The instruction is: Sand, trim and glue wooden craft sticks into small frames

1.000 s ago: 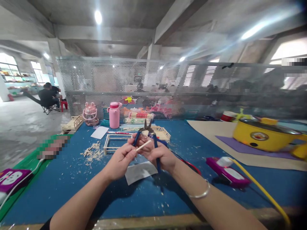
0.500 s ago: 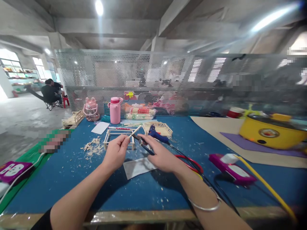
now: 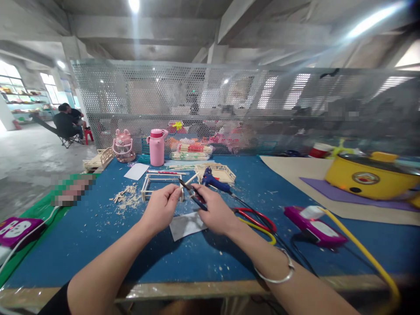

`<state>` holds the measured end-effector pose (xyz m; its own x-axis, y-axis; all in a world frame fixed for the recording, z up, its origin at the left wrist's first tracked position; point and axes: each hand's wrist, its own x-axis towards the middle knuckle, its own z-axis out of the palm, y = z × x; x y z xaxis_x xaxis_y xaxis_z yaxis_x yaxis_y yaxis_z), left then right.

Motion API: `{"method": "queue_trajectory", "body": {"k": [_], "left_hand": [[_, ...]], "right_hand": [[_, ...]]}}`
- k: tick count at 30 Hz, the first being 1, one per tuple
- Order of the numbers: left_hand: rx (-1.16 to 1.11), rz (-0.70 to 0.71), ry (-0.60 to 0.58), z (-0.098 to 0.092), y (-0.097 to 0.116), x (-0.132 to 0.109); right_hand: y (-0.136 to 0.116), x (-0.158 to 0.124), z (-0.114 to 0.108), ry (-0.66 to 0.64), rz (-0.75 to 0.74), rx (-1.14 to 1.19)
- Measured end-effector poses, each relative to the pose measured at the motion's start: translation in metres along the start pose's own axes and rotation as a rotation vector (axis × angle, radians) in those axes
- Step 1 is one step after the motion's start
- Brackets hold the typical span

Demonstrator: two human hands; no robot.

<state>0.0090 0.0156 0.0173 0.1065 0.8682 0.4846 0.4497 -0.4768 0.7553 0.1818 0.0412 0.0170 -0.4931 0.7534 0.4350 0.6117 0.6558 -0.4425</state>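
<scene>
A thin wooden stick (image 3: 194,177) is pinched between the thumb and fingers of my left hand (image 3: 161,206), its free end pointing up and to the right. My right hand (image 3: 215,209) is wrapped round dark-handled cutting pliers (image 3: 187,187), whose jaws lie at the stick close to my left fingertips. Whether the blades touch the wood I cannot tell. Behind my left hand stands a small open frame of wooden sticks (image 3: 143,191). A blue glue gun (image 3: 217,183) rests beyond my right hand, against a wooden tray-like piece (image 3: 226,171). White paper (image 3: 187,227) lies beneath my hands.
Wood offcuts (image 3: 126,197) are scattered left. A pink bottle (image 3: 157,148), a rabbit-eared jug (image 3: 124,146) and bundled sticks (image 3: 192,152) line the back. Red-handled tool (image 3: 259,214), purple power strip (image 3: 316,229) and yellow electric pot (image 3: 367,179) are right. People sit far left.
The pliers and my right hand have shifted slightly left, nearer my left fingers. The view has tilted a little, and the yellow handle by my right forearm shows more.
</scene>
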Motion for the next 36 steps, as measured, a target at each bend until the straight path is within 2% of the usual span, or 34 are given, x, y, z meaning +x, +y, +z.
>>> {"method": "queue_trajectory", "body": {"k": [4, 6, 8, 11, 13, 14, 17, 20, 25, 29, 33, 35, 36], "left_hand": [[-0.031, -0.071, 0.019, 0.003, -0.002, 0.000], [-0.042, -0.097, 0.026, 0.003, -0.004, 0.000], [-0.053, -0.098, 0.019, 0.003, -0.005, 0.001], [-0.148, -0.091, -0.001, 0.001, -0.005, 0.003], [-0.341, -0.144, -0.007, 0.000, -0.004, 0.005], [-0.476, -0.188, 0.005, 0.000, -0.003, 0.007], [-0.870, -0.308, 0.132, -0.001, 0.000, 0.011], [-1.019, -0.367, 0.281, -0.003, 0.000, 0.014], [-1.003, -0.358, 0.374, -0.005, -0.001, 0.015], [-0.979, -0.364, 0.391, -0.002, 0.000, 0.013], [-0.972, -0.401, 0.246, -0.001, -0.005, 0.012], [-0.832, -0.466, 0.162, -0.003, -0.009, 0.011], [-0.690, -0.485, 0.147, -0.005, -0.010, 0.010]], "right_hand": [[0.004, 0.002, 0.007, 0.127, -0.006, -0.183], [0.002, 0.002, 0.008, 0.169, 0.005, -0.200], [-0.001, 0.003, 0.006, 0.141, 0.030, -0.066], [-0.002, 0.004, -0.002, -0.013, 0.133, 0.432], [0.002, 0.006, -0.009, -0.048, 0.214, 0.768], [0.005, 0.007, -0.012, -0.031, 0.247, 0.860], [0.014, 0.010, -0.015, -0.004, 0.321, 0.814], [0.015, 0.012, -0.010, -0.069, 0.369, 0.772], [0.003, 0.007, -0.001, -0.105, 0.415, 1.062], [-0.004, 0.005, 0.000, -0.035, 0.355, 1.244], [-0.002, 0.006, -0.001, 0.121, 0.316, 1.167], [0.000, 0.007, -0.003, 0.161, 0.311, 1.040], [0.001, 0.006, -0.004, 0.162, 0.301, 0.959]]}}
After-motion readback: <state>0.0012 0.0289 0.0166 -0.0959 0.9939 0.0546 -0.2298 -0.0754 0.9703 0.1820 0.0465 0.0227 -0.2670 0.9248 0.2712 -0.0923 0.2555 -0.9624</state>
